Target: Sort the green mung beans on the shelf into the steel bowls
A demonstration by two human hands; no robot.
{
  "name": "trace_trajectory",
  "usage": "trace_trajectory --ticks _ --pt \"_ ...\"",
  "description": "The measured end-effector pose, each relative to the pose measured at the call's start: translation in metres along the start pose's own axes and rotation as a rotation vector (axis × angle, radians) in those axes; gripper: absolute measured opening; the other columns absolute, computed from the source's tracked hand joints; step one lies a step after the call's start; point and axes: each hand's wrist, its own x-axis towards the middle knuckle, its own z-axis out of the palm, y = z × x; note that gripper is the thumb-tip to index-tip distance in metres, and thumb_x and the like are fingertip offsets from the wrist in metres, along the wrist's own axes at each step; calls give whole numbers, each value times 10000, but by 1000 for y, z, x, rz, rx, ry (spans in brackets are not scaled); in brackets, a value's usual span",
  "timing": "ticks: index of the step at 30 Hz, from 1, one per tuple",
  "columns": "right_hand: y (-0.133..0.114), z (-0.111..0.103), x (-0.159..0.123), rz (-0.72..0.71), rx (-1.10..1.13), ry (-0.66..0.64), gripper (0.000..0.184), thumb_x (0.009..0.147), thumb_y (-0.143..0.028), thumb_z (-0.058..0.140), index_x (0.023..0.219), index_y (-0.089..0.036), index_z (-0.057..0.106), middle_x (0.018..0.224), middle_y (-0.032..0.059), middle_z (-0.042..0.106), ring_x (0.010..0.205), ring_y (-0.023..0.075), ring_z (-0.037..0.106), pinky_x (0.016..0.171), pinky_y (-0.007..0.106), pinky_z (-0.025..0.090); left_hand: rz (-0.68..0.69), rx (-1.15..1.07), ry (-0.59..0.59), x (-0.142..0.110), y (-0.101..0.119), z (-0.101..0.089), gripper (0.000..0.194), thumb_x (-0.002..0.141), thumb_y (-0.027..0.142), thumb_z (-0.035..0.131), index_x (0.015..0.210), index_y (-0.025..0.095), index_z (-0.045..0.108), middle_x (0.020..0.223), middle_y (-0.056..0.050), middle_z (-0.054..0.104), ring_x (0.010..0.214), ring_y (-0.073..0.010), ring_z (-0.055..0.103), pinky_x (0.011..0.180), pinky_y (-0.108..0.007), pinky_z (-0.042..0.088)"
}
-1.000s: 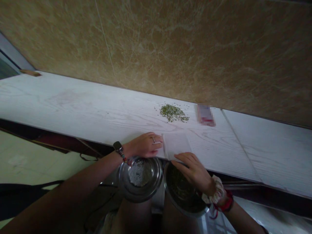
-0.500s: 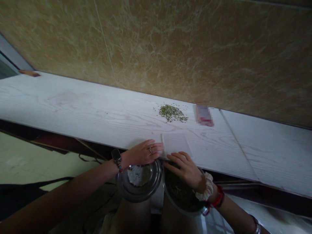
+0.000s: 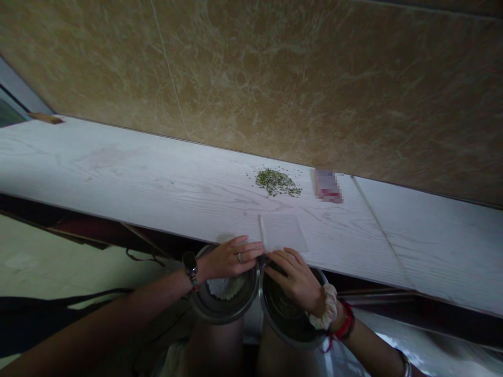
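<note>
A thin, translucent white pouch (image 3: 286, 233) lies flat near the front edge of the white wooden ledge. At its near left corner the fingertips of both hands come together. My left hand (image 3: 234, 257), with a ring and a watch, is closed with its fingertips at that corner. From the right, my right hand (image 3: 295, 280) bends its fingers onto the near edge, and the pinch itself is partly hidden. Behind the pouch is a scattered heap of small green beans (image 3: 277, 181). Below my hands are a metal bowl (image 3: 220, 309) holding something white and a second metal bowl (image 3: 281, 332), dark inside.
A small pinkish packet (image 3: 328, 186), blurred out, lies right of the beans against the brown marbled wall (image 3: 251, 78). The ledge (image 3: 118, 173) runs across the view, with a seam on the right. A brown piece (image 3: 46, 118) sits at its far left end.
My left hand has shifted slightly down and its fingertips now sit at the pouch's near corner. The right hand has drawn down a little, showing more of the pouch. The beans stay put.
</note>
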Motion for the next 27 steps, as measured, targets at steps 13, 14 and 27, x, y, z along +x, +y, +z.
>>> trace_trajectory --ticks 13,14,27 --pt "-11 -8 -14 73 33 26 230 913 -125 479 1011 -177 680 1050 97 696 1069 176 579 991 381 477 -118 -20 -119 2 11 4 113 932 164 598 983 216 684 1238 -54 639 1228 -182 529 1079 -381 395" --pt "-11 -9 -15 85 41 20 221 907 -125 488 1006 -173 679 1039 100 695 1056 176 584 986 383 481 -126 -20 -117 2 11 4 112 927 161 604 984 217 683 1221 -51 643 1221 -183 531 1079 -381 395" --pt "-25 -13 -32 90 301 -330 303 966 -366 467 796 -193 649 617 -10 608 601 115 564 578 251 408 -85 -57 -121 0 15 -1 202 887 101 640 1052 215 660 863 -5 634 940 -160 561 969 -319 397"
